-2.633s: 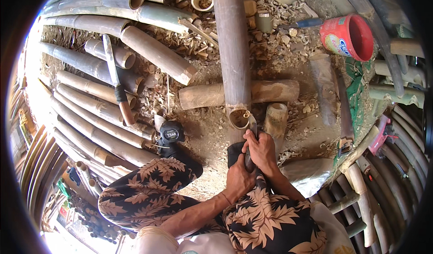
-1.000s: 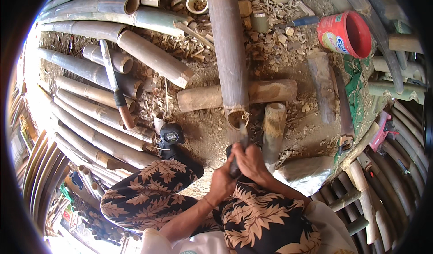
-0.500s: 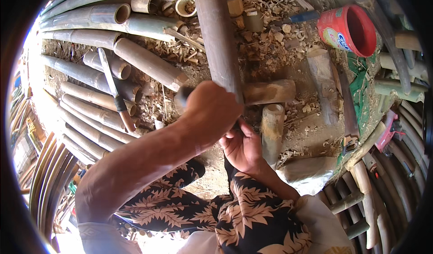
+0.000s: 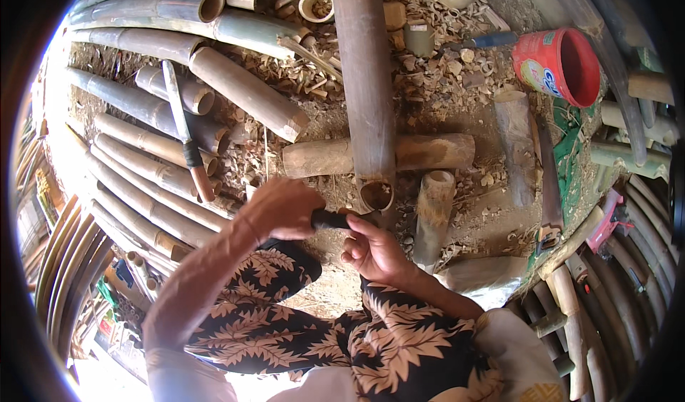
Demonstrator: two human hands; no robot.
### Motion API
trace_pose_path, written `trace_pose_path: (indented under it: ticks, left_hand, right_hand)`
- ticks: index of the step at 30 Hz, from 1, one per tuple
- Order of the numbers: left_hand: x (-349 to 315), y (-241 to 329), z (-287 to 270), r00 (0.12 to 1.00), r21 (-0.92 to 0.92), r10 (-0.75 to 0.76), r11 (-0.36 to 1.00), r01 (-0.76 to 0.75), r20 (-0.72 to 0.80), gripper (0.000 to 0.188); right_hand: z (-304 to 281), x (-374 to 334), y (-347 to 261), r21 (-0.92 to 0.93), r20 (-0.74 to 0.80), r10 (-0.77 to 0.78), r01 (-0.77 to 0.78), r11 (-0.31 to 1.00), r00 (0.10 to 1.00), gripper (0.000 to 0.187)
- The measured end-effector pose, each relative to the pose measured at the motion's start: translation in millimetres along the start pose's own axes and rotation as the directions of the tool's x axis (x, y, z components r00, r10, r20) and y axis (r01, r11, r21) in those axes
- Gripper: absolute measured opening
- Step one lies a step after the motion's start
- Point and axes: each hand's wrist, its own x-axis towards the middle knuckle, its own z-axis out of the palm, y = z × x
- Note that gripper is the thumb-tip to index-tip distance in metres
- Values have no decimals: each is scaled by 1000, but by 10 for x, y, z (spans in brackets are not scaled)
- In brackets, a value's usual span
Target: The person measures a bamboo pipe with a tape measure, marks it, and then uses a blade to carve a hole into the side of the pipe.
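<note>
Before me a thick brown bamboo pole [image 4: 364, 74] points away, its hollow near end [image 4: 376, 194] open toward me. It rests across a shorter log [image 4: 317, 157]. My left hand [image 4: 284, 206] is closed around one end of a short tool with a black handle [image 4: 330, 220], held sideways just below the pole's end. My right hand [image 4: 378, 248] pinches the tool's other end between thumb and fingers. Whatever blade or tip it has is mostly hidden by my right hand. Black cloth with a leaf pattern covers my legs.
Cut bamboo poles [image 4: 143, 124] crowd the left, with a long knife [image 4: 182, 127] on them. Wood chips [image 4: 442, 67] litter the ground. A red bucket [image 4: 571, 67] lies tilted at upper right, a handsaw [image 4: 548, 181] below it. An upright bamboo piece [image 4: 433, 213] stands nearby.
My left hand has drawn back from the pole's near end, down and to the left. The hollow end, the crosswise log and the tool's black handle now show.
</note>
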Motion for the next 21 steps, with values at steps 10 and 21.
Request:
trace_pose_path:
  ticks: [10, 21]
  left_hand:
    - [148, 1406, 1334, 876, -897, -478, 411, 161, -61, 32]
    - [-361, 798, 540, 962, 131, -160, 973, 192, -222, 14]
  right_hand:
    - [-356, -258, -156, -998, 29, -651, -12, -58, 759, 31]
    - [-327, -90, 96, -308, -48, -166, 144, 940, 985, 32]
